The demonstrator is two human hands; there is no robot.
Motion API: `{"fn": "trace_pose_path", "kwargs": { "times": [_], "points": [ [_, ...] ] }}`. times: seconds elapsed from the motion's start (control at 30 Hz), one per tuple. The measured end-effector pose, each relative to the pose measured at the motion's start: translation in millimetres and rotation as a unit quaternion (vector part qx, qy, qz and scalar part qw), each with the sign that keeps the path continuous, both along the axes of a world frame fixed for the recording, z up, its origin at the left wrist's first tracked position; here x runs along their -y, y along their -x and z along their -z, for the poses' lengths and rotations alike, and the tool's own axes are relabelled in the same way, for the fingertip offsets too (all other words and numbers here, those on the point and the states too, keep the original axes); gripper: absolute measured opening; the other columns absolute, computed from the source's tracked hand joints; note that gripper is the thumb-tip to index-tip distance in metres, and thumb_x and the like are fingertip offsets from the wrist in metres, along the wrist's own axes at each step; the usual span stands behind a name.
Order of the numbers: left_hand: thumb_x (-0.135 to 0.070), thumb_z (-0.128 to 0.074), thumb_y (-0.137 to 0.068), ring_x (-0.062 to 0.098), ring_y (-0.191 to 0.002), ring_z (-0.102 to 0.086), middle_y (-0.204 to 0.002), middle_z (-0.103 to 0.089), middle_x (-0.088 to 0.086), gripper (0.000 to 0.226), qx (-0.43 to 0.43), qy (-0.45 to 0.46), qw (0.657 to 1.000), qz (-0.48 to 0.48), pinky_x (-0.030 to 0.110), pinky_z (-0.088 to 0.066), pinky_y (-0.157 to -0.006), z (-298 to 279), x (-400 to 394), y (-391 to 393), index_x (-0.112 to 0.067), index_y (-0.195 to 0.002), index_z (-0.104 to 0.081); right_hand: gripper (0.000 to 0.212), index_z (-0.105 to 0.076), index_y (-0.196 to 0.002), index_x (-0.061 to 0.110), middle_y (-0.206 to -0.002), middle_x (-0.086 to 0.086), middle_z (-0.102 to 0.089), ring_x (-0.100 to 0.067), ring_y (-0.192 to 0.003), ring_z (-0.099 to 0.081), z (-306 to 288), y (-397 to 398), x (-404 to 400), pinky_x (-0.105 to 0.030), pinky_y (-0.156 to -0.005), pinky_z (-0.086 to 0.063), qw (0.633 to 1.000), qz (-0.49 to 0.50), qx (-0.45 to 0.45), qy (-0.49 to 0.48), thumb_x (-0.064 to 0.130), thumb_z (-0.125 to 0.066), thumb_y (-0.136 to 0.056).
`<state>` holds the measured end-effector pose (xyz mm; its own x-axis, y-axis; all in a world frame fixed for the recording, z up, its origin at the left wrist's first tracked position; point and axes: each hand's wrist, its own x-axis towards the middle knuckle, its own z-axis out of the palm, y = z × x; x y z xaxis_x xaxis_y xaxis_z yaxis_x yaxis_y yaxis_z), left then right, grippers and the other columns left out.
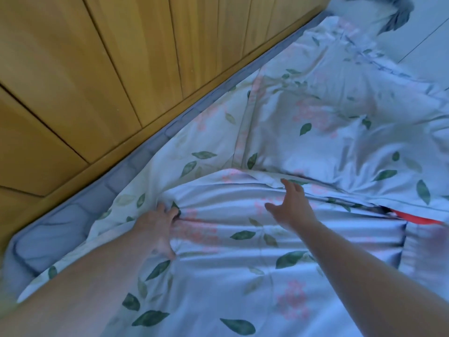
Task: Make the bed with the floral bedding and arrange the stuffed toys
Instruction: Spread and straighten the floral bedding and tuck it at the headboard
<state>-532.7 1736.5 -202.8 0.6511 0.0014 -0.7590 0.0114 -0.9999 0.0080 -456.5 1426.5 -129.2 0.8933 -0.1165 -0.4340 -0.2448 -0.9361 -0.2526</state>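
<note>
Bedding (pixel 243 263), one floral spread, covers the bed; left hand (pixel 155 227) fingers pinch a bunched fold near the mattress (pixel 60 229) edge. Right hand (pixel 291 205) hovers, fingers spread. One red thing (pixel 413 218) peeks out, mostly hidden.

Floral duvet (pixel 243 251): pale fabric printed with green leaves and pink blossoms, spread over the bed, gathered into long horizontal creases along its upper edge. Matching floral pillow (pixel 328 122) lies beyond it, rumpled. A red item (pixel 413 218) shows at the duvet's right edge, unidentifiable.
</note>
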Motion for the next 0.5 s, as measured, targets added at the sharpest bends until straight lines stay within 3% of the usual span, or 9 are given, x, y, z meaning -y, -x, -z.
{"fn": "trace_pose_path", "kwargs": {
  "times": [0.1,0.2,0.37,0.43,0.5],
  "points": [
    [-0.067,-0.087,-0.051,0.028,-0.116,-0.058,-0.149,-0.025,0.008,0.134,0.033,-0.032,0.999,0.025,0.038,-0.055,-0.091,13,1,-6,-0.027,-0.156,-0.013,0.086,-0.029,-0.157,0.018,-0.158,-0.012,-0.033,-0.034,-0.139,-0.044,8,-36,-3,-0.045,-0.113,-0.040,0.999,0.033,0.025,-0.020,0.039,-0.074,-0.087],
    [-0.069,-0.088,-0.046,0.023,-0.101,-0.061,-0.140,-0.029,0.009,0.135,0.058,-0.069,0.995,0.045,0.032,-0.053,-0.077,26,7,-9,-0.025,-0.150,-0.014,0.085,-0.028,-0.157,0.014,-0.153,-0.014,-0.042,-0.035,-0.134,-0.049,24,-64,-2,-0.046,-0.110,-0.042,0.991,0.117,0.021,-0.056,0.044,-0.070,-0.090],
    [-0.041,-0.084,-0.071,0.023,-0.094,-0.062,-0.133,-0.032,0.009,0.095,0.076,-0.072,0.994,0.025,0.034,-0.048,-0.068,35,9,-22,-0.024,-0.140,-0.022,0.077,-0.044,-0.144,0.005,-0.131,-0.015,-0.060,-0.038,-0.115,-0.060,54,-83,-1,-0.045,-0.101,-0.052,0.956,0.262,-0.041,-0.129,0.053,-0.066,-0.088],
    [-0.035,-0.080,-0.077,0.024,-0.095,-0.064,-0.133,-0.033,0.010,0.085,0.072,-0.067,0.995,0.021,0.035,-0.050,-0.069,39,9,-28,-0.022,-0.140,-0.023,0.074,-0.056,-0.133,0.006,-0.115,-0.013,-0.065,-0.036,-0.099,-0.066,67,-88,4,-0.046,-0.087,-0.059,0.949,0.279,-0.043,-0.140,0.061,-0.063,-0.084],
    [-0.032,-0.081,-0.078,0.024,-0.096,-0.064,-0.132,-0.033,0.010,0.085,0.066,-0.063,0.996,0.016,0.035,-0.046,-0.066,41,10,-30,-0.021,-0.139,-0.024,0.066,-0.062,-0.117,0.011,-0.093,-0.010,-0.065,-0.028,-0.072,-0.065,67,-93,8,-0.036,-0.061,-0.055,0.933,0.311,-0.046,-0.174,0.068,-0.060,-0.085]
  ]
}}
